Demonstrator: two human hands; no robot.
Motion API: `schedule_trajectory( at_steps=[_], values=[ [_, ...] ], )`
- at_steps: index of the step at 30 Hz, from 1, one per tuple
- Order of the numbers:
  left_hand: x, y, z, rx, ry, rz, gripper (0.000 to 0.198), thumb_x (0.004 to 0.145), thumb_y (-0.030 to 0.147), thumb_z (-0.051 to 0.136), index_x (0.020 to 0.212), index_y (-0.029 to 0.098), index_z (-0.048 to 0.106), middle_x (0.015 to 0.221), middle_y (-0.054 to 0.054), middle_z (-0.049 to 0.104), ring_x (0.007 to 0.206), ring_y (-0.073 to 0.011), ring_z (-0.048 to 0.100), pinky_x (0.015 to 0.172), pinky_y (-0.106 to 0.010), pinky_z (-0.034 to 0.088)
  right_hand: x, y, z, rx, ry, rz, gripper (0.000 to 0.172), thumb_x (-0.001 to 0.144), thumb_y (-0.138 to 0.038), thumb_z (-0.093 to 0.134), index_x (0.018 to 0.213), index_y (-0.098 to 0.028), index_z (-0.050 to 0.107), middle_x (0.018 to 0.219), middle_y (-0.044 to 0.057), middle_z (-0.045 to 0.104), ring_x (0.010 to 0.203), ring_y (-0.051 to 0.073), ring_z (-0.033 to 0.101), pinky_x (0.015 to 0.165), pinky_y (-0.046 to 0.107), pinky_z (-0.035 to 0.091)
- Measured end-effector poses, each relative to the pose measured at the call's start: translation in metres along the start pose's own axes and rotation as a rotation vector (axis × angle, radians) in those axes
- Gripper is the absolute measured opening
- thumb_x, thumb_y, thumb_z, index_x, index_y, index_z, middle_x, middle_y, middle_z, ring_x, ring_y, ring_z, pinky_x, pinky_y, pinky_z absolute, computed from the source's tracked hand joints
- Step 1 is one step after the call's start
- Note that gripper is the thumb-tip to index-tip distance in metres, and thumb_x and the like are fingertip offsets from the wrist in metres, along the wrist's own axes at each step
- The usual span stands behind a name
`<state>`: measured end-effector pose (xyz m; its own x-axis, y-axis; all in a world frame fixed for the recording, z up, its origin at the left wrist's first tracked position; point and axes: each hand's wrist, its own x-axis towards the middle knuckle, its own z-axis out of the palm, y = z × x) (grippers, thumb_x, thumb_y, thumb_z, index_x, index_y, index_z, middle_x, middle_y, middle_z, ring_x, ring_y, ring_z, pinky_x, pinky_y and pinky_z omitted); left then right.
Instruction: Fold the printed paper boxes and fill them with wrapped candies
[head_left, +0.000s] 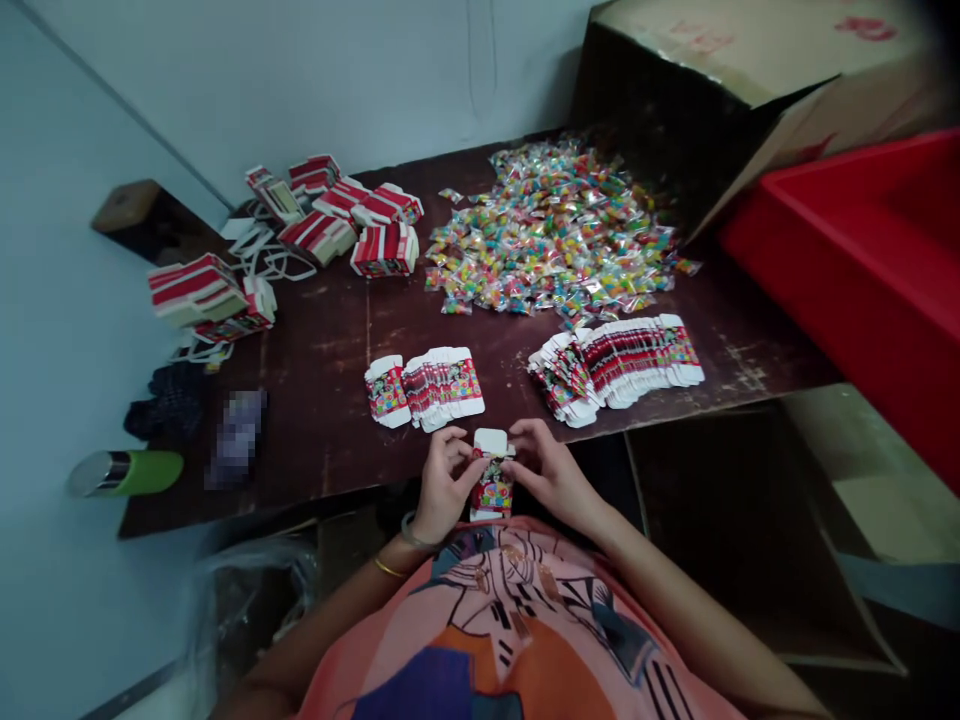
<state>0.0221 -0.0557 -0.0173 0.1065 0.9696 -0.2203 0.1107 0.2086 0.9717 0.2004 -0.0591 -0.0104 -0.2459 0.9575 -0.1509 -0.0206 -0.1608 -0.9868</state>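
Note:
A small red printed candy box (493, 487) with a white end flap is upright in front of my body, by the table's near edge. My left hand (448, 485) pinches its left side between thumb and fingers. On the opposite side, my right hand (551, 470) grips the box near its top, thumb on the printed face. Just beyond my hands lies a short row of flattened boxes (442, 388). Farther right is a longer fanned row of flattened boxes (637, 360). Whether anything is inside the held box cannot be seen.
A wide heap of wrapped colourful candies (555, 235) covers the table's back. Bundled box stacks (386, 248) stand back left. At left are a green bottle (146, 472) and a dark cloth (169, 400). A red bin (847, 250) and a large cardboard carton (787, 60) border the right.

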Motion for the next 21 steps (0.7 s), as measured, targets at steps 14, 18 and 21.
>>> schedule_trajectory(
  at_steps=[14, 18, 21],
  values=[
    [-0.018, 0.015, -0.025, 0.210, -0.132, 0.167, 0.015, 0.083, 0.028, 0.062, 0.093, 0.020, 0.070, 0.087, -0.006, 0.067, 0.081, -0.0194, 0.062, 0.077, -0.031, 0.048, 0.014, -0.007, -0.012, 0.525, -0.335, 0.423, 0.027, 0.073, -0.029, 0.076, 0.093, -0.016, 0.064, 0.071, -0.003, 0.056, 0.056, 0.005, 0.051, 0.053, 0.016, 0.049],
    [-0.021, 0.015, -0.026, 0.153, -0.166, 0.117, 0.014, 0.082, 0.029, 0.063, 0.087, 0.019, 0.072, 0.089, -0.007, 0.070, 0.083, -0.0208, 0.062, 0.080, -0.032, 0.047, 0.018, -0.003, -0.003, 0.420, -0.328, 0.376, 0.030, 0.071, -0.030, 0.076, 0.095, -0.016, 0.066, 0.081, 0.000, 0.062, 0.059, 0.006, 0.052, 0.053, 0.017, 0.047],
    [-0.024, 0.009, -0.022, 0.004, -0.122, -0.045, 0.015, 0.080, 0.032, 0.064, 0.081, 0.017, 0.068, 0.080, -0.005, 0.067, 0.074, -0.0176, 0.059, 0.072, -0.029, 0.045, 0.021, -0.001, 0.003, 0.363, -0.358, 0.401, 0.037, 0.064, -0.028, 0.080, 0.096, -0.016, 0.067, 0.081, 0.000, 0.063, 0.062, 0.008, 0.054, 0.051, 0.017, 0.046]
  ],
)
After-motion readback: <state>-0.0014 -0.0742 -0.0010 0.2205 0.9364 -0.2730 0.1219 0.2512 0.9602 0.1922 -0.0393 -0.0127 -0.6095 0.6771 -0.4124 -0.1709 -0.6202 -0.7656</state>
